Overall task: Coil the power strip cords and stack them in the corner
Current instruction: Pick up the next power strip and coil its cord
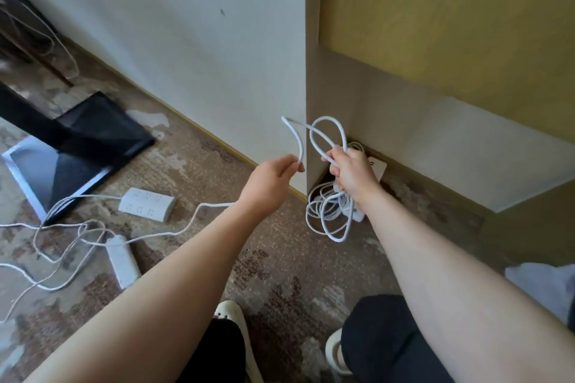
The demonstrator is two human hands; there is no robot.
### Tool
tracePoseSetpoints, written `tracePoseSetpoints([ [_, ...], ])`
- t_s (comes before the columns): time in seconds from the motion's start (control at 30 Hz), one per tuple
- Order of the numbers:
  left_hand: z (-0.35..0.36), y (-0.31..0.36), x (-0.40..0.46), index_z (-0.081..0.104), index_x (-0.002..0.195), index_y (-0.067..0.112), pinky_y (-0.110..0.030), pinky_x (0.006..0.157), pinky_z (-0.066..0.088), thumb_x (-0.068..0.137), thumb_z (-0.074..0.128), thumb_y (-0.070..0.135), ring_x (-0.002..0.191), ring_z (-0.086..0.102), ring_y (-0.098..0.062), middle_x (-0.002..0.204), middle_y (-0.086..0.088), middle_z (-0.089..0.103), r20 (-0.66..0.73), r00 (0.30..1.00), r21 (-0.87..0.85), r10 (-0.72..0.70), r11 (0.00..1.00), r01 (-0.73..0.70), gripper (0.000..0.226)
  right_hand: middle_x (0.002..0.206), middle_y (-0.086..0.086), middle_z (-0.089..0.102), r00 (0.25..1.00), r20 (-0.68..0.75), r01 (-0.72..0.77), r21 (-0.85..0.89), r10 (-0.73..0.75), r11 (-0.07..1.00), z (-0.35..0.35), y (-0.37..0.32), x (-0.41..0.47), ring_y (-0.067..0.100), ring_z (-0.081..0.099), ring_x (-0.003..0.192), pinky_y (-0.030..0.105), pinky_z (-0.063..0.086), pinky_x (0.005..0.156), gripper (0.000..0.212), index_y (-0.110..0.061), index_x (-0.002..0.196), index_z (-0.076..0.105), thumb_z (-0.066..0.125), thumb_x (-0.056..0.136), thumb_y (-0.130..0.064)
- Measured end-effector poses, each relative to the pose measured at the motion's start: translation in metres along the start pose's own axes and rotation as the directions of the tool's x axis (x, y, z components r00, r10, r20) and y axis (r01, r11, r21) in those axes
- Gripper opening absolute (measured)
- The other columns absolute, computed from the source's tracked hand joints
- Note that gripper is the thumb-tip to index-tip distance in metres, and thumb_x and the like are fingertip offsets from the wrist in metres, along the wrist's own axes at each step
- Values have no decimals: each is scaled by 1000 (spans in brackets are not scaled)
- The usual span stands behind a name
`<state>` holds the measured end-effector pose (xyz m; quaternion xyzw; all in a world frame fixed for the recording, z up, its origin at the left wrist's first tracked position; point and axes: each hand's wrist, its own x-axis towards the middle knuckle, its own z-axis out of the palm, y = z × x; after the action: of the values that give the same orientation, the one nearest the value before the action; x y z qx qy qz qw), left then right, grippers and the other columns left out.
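Note:
My right hand [353, 172] grips a bundle of white cord loops [329, 214]; several loops hang below it and one loop rises above the fist. My left hand [273, 176] pinches the same white cord [299, 141] a little to the left, and the cord arches between both hands. Behind my right hand, in the corner, part of a white power strip [378, 166] with coiled cord shows. Two more white power strips lie on the carpet at the left, a wide one [146, 204] and a narrow one [122, 261], their cords tangled loosely.
A black flat screen [77, 152] lies on the patterned carpet at the left. The white wall meets a tan and yellow cabinet [435, 40] at the corner. My feet in light shoes [231, 314] stand at the bottom.

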<state>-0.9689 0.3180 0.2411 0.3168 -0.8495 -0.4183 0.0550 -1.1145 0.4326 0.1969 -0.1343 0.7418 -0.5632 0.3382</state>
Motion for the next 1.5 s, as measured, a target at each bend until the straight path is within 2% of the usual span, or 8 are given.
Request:
tracePoseSetpoints([
  [0.17, 13, -21, -10, 64, 91, 26, -29, 56, 42, 101, 41, 34, 68, 57, -14, 78, 6, 64, 31, 995, 196, -96, 977, 88, 26, 61, 0, 40, 1000, 29, -1, 56, -1, 998, -10, -6, -5, 11, 32, 50, 26, 25, 48, 35, -12, 90, 64, 40, 106, -31],
  [0.53, 21, -27, -11, 62, 94, 14, -43, 73, 50, 100, 41, 30, 80, 60, -26, 85, -4, 69, 2, 1000, 71, 18, 997, -18, 28, 53, -4, 51, 994, 77, -89, 114, 81, 989, 13, 13, 13, 9, 35, 39, 22, 26, 41, 39, -9, 93, 66, 51, 87, -45],
  [0.8, 33, -11, -6, 60, 89, 12, -41, 61, 46, 101, 41, 29, 67, 59, -26, 72, -7, 64, 24, 998, 68, 58, 996, -60, 28, 53, -3, 46, 986, 152, -77, 63, 67, 995, 6, 9, 5, 10, 35, 42, 24, 29, 45, 40, -20, 72, 75, 52, 94, -44],
  [0.97, 49, -3, -2, 61, 86, 11, -40, 59, 46, 101, 42, 29, 66, 58, -25, 71, -6, 63, 114, 993, 107, 39, 993, -52, 30, 55, -4, 43, 980, 194, -29, -26, 33, 999, -1, 1, 2, 10, 35, 46, 22, 31, 46, 41, -11, 79, 76, 74, 74, -52],
  [1.03, 53, -3, -1, 60, 84, 10, -40, 59, 44, 101, 44, 28, 65, 57, -24, 71, -6, 63, 119, 991, 109, 53, 992, -66, 30, 53, -5, 49, 980, 195, -11, -88, 28, 996, -2, 1, 5, 6, 42, 46, 18, 34, 45, 23, -18, 77, 78, 78, 74, -40],
  [1.17, 54, -9, 0, 56, 77, 10, -33, 53, 37, 100, 46, 29, 61, 54, -23, 65, -4, 60, 122, 989, 107, 88, 989, -101, 32, 48, -13, 56, 983, 184, 17, -155, 12, 988, -6, 3, 10, -1, 50, 42, 13, 38, 44, 13, -29, 66, 75, 75, 78, -34],
  [1.33, 33, -35, -6, 61, 82, 25, -35, 60, 45, 100, 43, 36, 63, 57, -17, 68, 3, 61, 264, 964, 131, 8, 990, -45, 28, 52, -7, 41, 986, 164, -8, -111, 26, 994, -20, 5, 13, 9, 33, 44, 28, 30, 49, 17, -31, 67, 70, 68, 82, -38],
  [1.5, 27, -55, -12, 67, 90, 25, -31, 55, 38, 99, 46, 33, 53, 47, -11, 61, 7, 54, 303, 952, 75, -45, 997, 23, 24, 60, -7, 64, 981, 189, 57, -104, -36, 993, -8, 8, 7, 6, 42, 48, 22, 38, 50, 24, -22, 73, 65, 59, 95, -30],
])
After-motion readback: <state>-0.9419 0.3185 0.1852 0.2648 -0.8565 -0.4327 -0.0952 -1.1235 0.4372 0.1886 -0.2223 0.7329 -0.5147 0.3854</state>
